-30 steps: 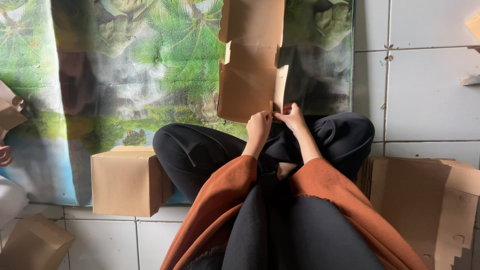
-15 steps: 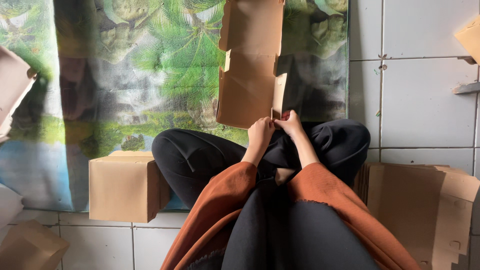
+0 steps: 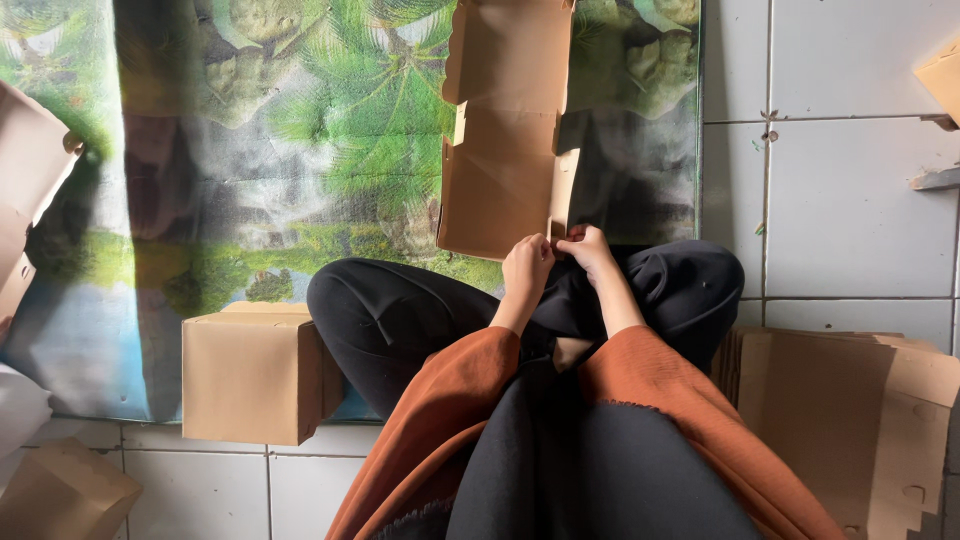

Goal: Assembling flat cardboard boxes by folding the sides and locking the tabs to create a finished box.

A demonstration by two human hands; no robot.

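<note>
The flat cardboard box (image 3: pixel 505 130) lies open on the printed mat (image 3: pixel 250 200), just beyond the crossed legs. Both hands meet at its near edge: the left hand (image 3: pixel 525 268) and right hand (image 3: pixel 590 250) each pinch the cardboard closed between fingers and thumb. Folding goes best with both grips close together on the crease, pressing evenly so the flap bends straight.

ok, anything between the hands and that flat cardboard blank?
Nothing visible. Both hands, left hand and right hand, are already at the near edge of the unfolded cardboard box lying on the printed mat. The assembled box and the stack of flat cardboard sit off to either side.
</note>
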